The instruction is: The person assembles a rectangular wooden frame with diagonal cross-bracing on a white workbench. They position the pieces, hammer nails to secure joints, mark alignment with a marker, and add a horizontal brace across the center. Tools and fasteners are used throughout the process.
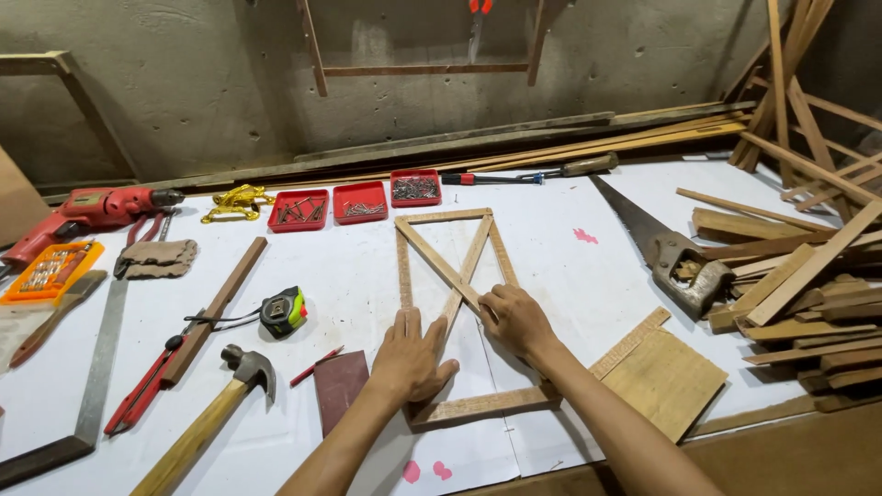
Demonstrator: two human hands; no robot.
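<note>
Both hands' fingers [415, 323] press flat on wooden frame [447, 266].

A white-covered workbench [570, 266] is seen from a single head-worn camera, angled steeply down and forward toward a concrete wall [211, 83]; both forearms are framed entering from the bottom edge at close range.

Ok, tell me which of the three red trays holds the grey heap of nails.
The rightmost red tray, nearest the screwdriver; the other two hold only sparse pieces.
</note>
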